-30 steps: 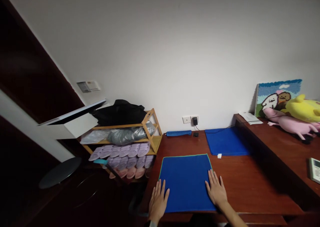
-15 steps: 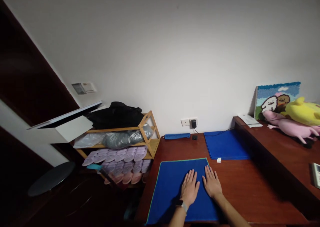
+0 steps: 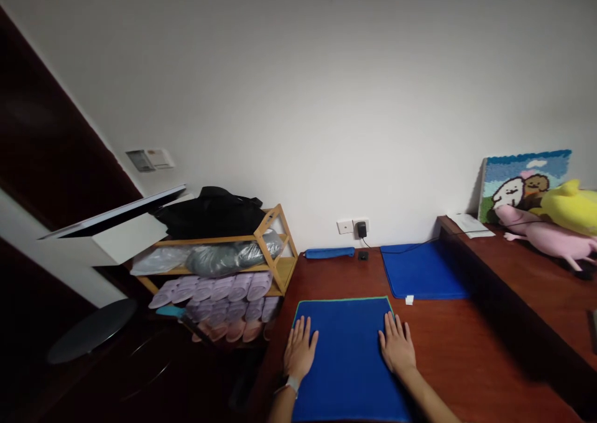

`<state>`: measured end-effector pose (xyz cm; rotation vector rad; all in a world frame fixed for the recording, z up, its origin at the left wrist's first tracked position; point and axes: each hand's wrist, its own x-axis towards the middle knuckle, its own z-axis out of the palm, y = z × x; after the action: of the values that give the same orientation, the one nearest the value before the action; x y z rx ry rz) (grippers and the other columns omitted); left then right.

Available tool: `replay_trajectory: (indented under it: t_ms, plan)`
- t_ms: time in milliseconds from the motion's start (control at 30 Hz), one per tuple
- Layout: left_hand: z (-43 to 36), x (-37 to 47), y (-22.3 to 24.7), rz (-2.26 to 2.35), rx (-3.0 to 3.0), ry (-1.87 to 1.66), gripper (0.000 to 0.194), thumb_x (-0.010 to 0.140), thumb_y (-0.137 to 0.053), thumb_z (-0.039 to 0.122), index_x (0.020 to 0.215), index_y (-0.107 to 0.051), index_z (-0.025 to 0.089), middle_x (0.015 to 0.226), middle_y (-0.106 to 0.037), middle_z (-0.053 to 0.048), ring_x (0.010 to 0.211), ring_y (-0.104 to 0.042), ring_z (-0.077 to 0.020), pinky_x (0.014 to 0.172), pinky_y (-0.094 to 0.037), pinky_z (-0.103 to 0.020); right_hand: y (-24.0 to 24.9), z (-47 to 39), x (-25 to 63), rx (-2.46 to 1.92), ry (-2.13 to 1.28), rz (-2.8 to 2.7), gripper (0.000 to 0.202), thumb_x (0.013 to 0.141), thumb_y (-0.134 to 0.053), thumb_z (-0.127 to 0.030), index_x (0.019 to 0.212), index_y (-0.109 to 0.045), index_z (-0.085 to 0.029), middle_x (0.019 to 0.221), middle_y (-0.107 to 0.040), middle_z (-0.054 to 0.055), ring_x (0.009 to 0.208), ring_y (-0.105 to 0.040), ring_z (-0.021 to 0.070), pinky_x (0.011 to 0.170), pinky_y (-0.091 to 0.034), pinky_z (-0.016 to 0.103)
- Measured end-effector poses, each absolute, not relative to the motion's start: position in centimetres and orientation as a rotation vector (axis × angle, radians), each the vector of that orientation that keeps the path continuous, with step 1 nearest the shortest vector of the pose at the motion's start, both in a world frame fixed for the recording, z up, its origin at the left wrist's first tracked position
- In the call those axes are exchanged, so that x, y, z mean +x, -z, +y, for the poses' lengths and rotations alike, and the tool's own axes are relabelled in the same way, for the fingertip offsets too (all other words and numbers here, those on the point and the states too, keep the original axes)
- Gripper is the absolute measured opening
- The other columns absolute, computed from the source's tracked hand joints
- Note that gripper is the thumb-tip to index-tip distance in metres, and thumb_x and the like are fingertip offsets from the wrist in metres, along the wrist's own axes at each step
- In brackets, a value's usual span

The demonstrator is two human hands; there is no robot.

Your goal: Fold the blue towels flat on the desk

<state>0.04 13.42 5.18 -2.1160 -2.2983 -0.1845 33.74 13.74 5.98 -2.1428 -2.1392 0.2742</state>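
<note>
- Pressing the blue cloth flat seems to be the step in hand: it lies spread on the near part of the brown surface.
- The left hand rests palm down over its left edge, the right hand likewise over its right edge; on both, the fingers are a little apart and clamped on nothing.
- Any further move on the cloth would call for light, even pressure, or a pinch at an edge.
- Beyond it, a second blue cloth lies toward the back, a white tag at its near edge.
- Against the wall sits a narrow blue pouch; I cannot tell whether it holds anything.
- Left of the surface, a wooden rack carries rows of slippers, above them clear bags around something grey, and a black bag on top, contents hidden.
- Beside that bag, a white box gapes, its inside too dark to read.
</note>
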Motion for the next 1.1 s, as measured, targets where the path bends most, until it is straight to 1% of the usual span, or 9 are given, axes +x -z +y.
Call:
replay_trajectory:
  t_ms: [100,233,467,600,667,733,833,933,1100]
  plan:
    - [13.2,-2.0,-4.2,-2.277,-2.095,0.211,0.070,0.106,-0.027,0.056,0.164,-0.031,0.017,0.172,-0.029,-0.012,0.159,-0.027,-0.0271,0.129,-0.027,-0.051,-7.0,15.0,33.8,-2.136,-0.256,-2.127,0.068,0.104,-0.018,-0.043,0.164,-0.030,-0.013,0.172,-0.027,0.007,0.161,-0.016,0.0292,0.131,-0.008,0.053]
    - [13.0,-1.9,-3.6,-2.259,-2.074,0.244,0.070,0.106,-0.026,0.057,0.163,-0.033,0.016,0.171,-0.029,-0.012,0.159,-0.027,-0.0264,0.129,-0.027,-0.051,-8.0,17.3,33.9,-2.053,-0.306,-2.145,0.068,0.104,-0.016,-0.043,0.165,-0.024,-0.014,0.174,-0.019,0.003,0.162,-0.015,0.0240,0.131,-0.011,0.047]
    - [13.1,-1.1,-5.2,-2.182,-2.095,0.259,0.067,0.106,-0.029,0.052,0.160,-0.040,0.013,0.169,-0.036,-0.013,0.157,-0.033,-0.0278,0.130,-0.029,-0.051,-6.3,18.4,33.8,-2.011,-0.353,-2.110,0.070,0.104,-0.018,-0.044,0.165,-0.023,-0.010,0.173,-0.022,0.007,0.161,-0.016,0.0233,0.132,-0.012,0.045]
    - [15.4,6.3,-7.3,-2.030,-2.248,0.422,0.062,0.109,-0.020,0.043,0.160,-0.040,0.015,0.168,-0.039,-0.010,0.157,-0.034,-0.0243,0.130,-0.031,-0.048,-6.3,18.3,33.8,-2.014,-0.356,-2.102,0.070,0.104,-0.017,-0.042,0.165,-0.022,-0.008,0.173,-0.018,0.007,0.161,-0.016,0.0227,0.132,-0.012,0.044]
    - [16.9,11.6,-7.9,-1.900,-2.440,0.462,0.062,0.109,-0.020,0.045,0.162,-0.037,0.017,0.169,-0.039,-0.008,0.157,-0.034,-0.0220,0.129,-0.032,-0.045,-6.5,18.3,33.8,-2.024,-0.354,-2.108,0.070,0.103,-0.017,-0.040,0.165,-0.022,-0.007,0.173,-0.018,0.007,0.161,-0.016,0.0225,0.132,-0.012,0.044]
    - [18.3,16.2,-7.8,-1.807,-2.591,0.476,0.063,0.109,-0.021,0.047,0.163,-0.033,0.019,0.170,-0.036,-0.006,0.158,-0.031,-0.0220,0.130,-0.031,-0.045,-6.6,18.4,33.8,-2.030,-0.359,-2.130,0.069,0.103,-0.019,-0.039,0.164,-0.024,-0.007,0.173,-0.020,0.007,0.161,-0.016,0.0225,0.132,-0.011,0.044]
    - [19.6,19.7,-6.8,-1.817,-2.661,0.460,0.063,0.108,-0.020,0.048,0.164,-0.032,0.021,0.171,-0.034,-0.007,0.159,-0.029,-0.0234,0.130,-0.030,-0.048,-6.6,18.4,33.9,-2.031,-0.360,-2.160,0.069,0.103,-0.019,-0.039,0.164,-0.025,-0.008,0.173,-0.020,0.006,0.161,-0.015,0.0225,0.132,-0.011,0.044]
    - [19.9,17.9,-5.7,-1.901,-2.590,0.405,0.063,0.108,-0.021,0.049,0.163,-0.034,0.022,0.170,-0.035,-0.008,0.158,-0.030,-0.0241,0.129,-0.030,-0.050,-6.6,18.5,33.9,-2.042,-0.347,-2.136,0.069,0.103,-0.018,-0.039,0.164,-0.025,-0.009,0.173,-0.019,0.006,0.161,-0.015,0.0216,0.132,-0.011,0.043]
    - [19.5,7.7,-5.4,-2.118,-2.340,0.297,0.064,0.108,-0.021,0.052,0.162,-0.036,0.021,0.170,-0.034,-0.009,0.158,-0.031,-0.0254,0.129,-0.028,-0.049,-6.5,18.4,33.7,-2.042,-0.360,-2.110,0.069,0.103,-0.017,-0.039,0.165,-0.022,-0.009,0.174,-0.017,0.005,0.162,-0.014,0.0215,0.132,-0.009,0.043]
